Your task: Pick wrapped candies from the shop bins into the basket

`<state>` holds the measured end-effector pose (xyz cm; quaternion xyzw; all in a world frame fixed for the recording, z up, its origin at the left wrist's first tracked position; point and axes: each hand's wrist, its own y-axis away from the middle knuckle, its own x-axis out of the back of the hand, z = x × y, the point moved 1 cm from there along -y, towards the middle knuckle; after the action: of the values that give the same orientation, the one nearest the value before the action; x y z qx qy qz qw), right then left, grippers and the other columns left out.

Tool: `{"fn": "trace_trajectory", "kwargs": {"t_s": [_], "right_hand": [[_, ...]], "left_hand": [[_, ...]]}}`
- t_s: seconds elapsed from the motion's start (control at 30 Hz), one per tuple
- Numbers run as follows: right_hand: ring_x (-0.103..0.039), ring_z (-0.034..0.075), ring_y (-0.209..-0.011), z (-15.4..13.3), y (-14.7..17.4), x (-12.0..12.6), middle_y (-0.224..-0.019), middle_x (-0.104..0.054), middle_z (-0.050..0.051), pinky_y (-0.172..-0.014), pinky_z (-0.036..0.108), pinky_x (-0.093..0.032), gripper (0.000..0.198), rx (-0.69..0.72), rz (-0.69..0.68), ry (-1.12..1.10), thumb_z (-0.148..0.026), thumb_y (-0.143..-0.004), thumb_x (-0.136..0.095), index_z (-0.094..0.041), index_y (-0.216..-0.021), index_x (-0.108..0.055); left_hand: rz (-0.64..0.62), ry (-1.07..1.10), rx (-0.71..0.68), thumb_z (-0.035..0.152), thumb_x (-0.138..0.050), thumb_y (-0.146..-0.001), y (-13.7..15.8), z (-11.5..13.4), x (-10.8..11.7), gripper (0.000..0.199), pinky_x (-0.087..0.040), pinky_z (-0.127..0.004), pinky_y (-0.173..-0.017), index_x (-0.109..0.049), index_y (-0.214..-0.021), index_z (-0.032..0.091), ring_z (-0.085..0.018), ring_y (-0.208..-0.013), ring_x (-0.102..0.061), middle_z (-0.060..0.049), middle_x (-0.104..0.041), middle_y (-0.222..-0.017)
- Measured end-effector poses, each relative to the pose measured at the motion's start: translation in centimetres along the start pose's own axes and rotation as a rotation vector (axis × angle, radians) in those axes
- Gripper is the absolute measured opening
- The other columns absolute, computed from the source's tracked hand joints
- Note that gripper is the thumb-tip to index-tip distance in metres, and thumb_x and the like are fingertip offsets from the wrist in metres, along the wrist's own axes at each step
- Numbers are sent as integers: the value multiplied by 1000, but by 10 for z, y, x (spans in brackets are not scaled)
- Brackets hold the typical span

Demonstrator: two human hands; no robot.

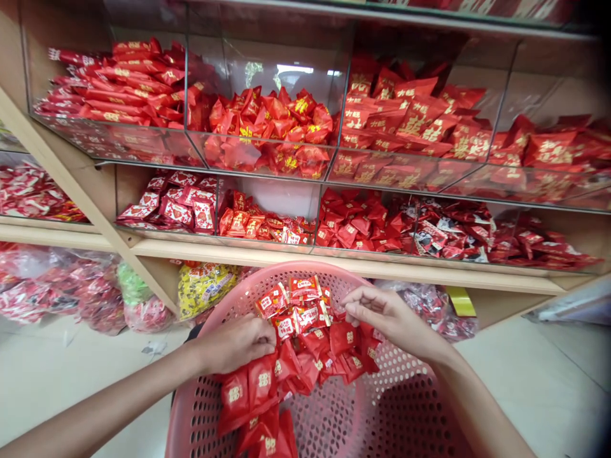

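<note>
A pink perforated plastic basket [200,407] stands before me with small red candy packets [315,346] heaped at its far side. My left hand [243,343] is closed at the left of the heap, knuckles up. Larger red packets with gold characters [249,388] lie just below it; whether its fingers grip one is hidden. On the right of the heap, my right hand [379,315] has its fingers curled in a pinch close to the packets. What it holds, if anything, cannot be made out. White-and-red packets [308,316] lie between the two hands.
Beyond the basket, clear-fronted shelf bins hold red wrapped sweets [272,127] in two rows. A wooden ledge [238,249] runs just behind the basket rim. Under it sit plastic bags of sweets, including a yellow bag [207,289]. Pale floor tiles [539,375] lie either side.
</note>
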<state>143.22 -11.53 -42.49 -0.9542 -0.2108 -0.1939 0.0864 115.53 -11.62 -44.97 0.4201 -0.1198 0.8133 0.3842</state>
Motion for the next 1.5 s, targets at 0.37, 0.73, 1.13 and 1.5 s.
{"fn": "trace_trajectory", "kwargs": {"t_s": [0.37,0.73,1.13,1.5], "right_hand": [[-58,17,-71,-1,-65,31,-76,-64,3,-68,29,-46,17,104,333,267,-34,-79,-58,-18,-82,-59],[-60,19,-74,18,-151,40,-82,-66,7,-66,28,-41,14,-100,554,796,-31,-78,-60,-19,-78,-65],[-59,18,-62,21,-147,43,-65,-68,7,-62,27,-38,25,-27,561,759,-25,-83,-51,-16,-67,-69],[-58,18,-58,-16,-89,52,-64,-66,6,-57,28,-41,22,118,788,507,-31,-79,-56,-15,-70,-67]], "left_hand": [[868,605,263,46,-58,-78,24,-49,46,28,-40,-22,-57,-66,-77,19,-13,-60,-51,-1,-61,-66],[1161,1258,366,40,-79,-54,17,-79,7,44,-47,-19,-64,-66,-87,13,-10,-65,-58,-3,-68,-72],[1123,979,428,50,-74,-57,16,-68,6,45,-43,-21,-59,-66,-84,14,-11,-61,-55,-2,-66,-71],[1080,954,398,48,-71,-63,17,-70,5,42,-43,-20,-61,-64,-87,14,-11,-63,-55,0,-63,-73]]}}
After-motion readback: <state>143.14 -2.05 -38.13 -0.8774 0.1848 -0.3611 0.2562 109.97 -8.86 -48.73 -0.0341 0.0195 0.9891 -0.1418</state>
